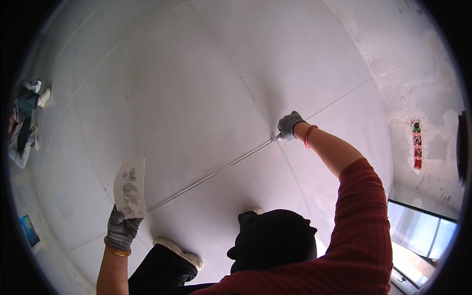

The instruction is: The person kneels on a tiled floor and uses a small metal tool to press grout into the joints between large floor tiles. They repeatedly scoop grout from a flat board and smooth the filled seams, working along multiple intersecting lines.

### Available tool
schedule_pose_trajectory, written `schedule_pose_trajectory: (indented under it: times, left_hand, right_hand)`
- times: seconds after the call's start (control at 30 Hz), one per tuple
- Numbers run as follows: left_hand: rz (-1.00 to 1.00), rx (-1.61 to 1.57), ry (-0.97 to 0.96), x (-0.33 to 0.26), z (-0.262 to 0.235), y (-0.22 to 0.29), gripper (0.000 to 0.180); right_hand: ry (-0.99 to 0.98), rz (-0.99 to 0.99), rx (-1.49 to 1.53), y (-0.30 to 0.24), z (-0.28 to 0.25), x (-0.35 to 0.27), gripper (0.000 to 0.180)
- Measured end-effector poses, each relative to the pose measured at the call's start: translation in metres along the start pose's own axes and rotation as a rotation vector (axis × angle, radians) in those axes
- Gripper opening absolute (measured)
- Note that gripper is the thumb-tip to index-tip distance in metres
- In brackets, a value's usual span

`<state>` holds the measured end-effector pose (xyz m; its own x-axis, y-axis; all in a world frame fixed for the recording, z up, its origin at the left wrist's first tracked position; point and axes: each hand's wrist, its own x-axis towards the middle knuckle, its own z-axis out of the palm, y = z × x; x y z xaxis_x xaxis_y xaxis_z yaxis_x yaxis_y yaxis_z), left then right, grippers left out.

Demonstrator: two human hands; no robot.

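My left hand (121,229), in a grey glove with a gold bangle at the wrist, grips the lower edge of a white flat board (131,188) smeared with grey paste. I hold it upright above the pale floor tiles (187,98). My right hand (290,125), also in a grey glove, reaches far forward. It pinches a small pale tool (275,139) whose tip rests on a tile joint (211,177), where two seams cross. My red sleeve (361,216) covers that arm. My black-trousered knee (273,238) and white shoe (179,251) are below.
Another person's legs in jeans and white shoes (24,118) show at the far left edge. A bare plaster wall (418,73) rises on the right with a red wall box (417,145). A glass pane (420,231) sits at the lower right, and a blue item (29,230) at the lower left.
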<state>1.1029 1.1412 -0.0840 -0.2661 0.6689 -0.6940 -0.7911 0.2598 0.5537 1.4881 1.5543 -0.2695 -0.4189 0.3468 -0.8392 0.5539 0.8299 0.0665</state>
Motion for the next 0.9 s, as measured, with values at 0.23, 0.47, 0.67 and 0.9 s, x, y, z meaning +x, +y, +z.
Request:
schedule_pose_trajectory:
  times: [0.23, 0.47, 0.67, 0.9]
  left_hand:
    - [0.007, -0.028, -0.018, -0.001, 0.019, 0.001, 0.064]
    - [0.009, -0.041, -0.011, -0.002, 0.026, 0.002, 0.068]
    - [0.01, -0.073, -0.03, -0.001, 0.024, 0.003, 0.068]
    - [-0.009, -0.03, 0.017, -0.001, 0.031, 0.004, 0.067]
  right_hand:
    - [-0.011, -0.008, 0.046, 0.01, -0.007, -0.006, 0.038]
    - [-0.016, -0.002, 0.059, 0.013, -0.012, -0.014, 0.041]
    - [0.015, -0.005, 0.092, 0.016, -0.009, -0.015, 0.045]
    - [0.008, -0.002, 0.148, 0.027, -0.006, -0.019, 0.055]
